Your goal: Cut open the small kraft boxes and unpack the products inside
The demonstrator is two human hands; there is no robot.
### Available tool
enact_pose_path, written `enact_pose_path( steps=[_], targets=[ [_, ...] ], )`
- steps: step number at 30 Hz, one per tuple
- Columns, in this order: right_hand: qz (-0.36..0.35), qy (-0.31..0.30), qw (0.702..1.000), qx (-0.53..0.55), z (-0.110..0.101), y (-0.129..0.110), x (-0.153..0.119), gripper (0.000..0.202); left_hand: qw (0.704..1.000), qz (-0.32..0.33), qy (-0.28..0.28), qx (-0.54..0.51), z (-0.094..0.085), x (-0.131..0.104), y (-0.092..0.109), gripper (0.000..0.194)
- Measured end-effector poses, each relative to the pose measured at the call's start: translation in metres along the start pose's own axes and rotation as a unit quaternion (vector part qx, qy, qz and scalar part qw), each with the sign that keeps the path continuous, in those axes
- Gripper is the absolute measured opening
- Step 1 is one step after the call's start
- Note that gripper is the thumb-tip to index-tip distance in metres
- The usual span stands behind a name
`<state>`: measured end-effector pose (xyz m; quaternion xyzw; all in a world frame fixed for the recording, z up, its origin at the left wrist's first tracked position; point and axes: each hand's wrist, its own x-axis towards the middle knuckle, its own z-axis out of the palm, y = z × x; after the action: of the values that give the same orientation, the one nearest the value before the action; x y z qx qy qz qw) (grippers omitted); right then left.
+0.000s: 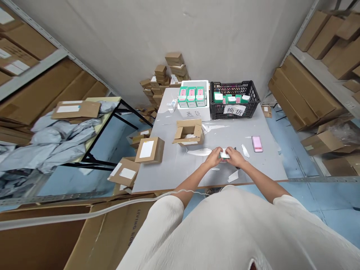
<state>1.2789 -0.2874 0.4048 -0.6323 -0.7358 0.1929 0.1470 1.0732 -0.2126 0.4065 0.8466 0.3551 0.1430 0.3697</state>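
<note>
Near the front edge of the grey table, my left hand (214, 156) and my right hand (235, 156) are closed on opposite sides of a small green and white box (224, 153). Its white top faces up between my fingers; most of its sides are hidden. An open cardboard carton (180, 141) with pale stuff inside stands ahead and to the left of my hands. Scraps of white paper (233, 176) lie around them, and a dark object, partly covered, sits by my right hand.
A white bin (194, 113) with green and pink boxes and a black crate (216, 112) stand at the table's back. A pink-screened phone (257, 144) lies to the right. A closed carton (158, 150) sits at the left edge. A pale cable (112, 208) crosses in front of a large carton.
</note>
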Motion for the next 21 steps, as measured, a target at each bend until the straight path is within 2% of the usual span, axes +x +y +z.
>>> enact_pose_path(
  steps=[7,11,17,21],
  targets=[
    [-0.035,0.046,0.998,0.026,-0.044,0.019,0.007,0.032,0.999,0.024,0.026,0.016,-0.008,0.023,0.024,0.041],
    [-0.039,0.029,0.998,0.034,-0.056,0.03,0.011,0.031,0.999,0.025,0.029,0.009,-0.006,0.032,0.034,0.041],
    [-0.028,0.051,0.997,0.045,-0.067,0.032,0.016,0.035,0.996,0.02,0.067,-0.063,0.001,0.031,0.033,0.053],
    [0.003,0.095,0.994,0.052,-0.089,0.031,0.026,0.036,0.989,0.02,0.108,-0.101,-0.006,0.037,0.024,0.057]
  ],
)
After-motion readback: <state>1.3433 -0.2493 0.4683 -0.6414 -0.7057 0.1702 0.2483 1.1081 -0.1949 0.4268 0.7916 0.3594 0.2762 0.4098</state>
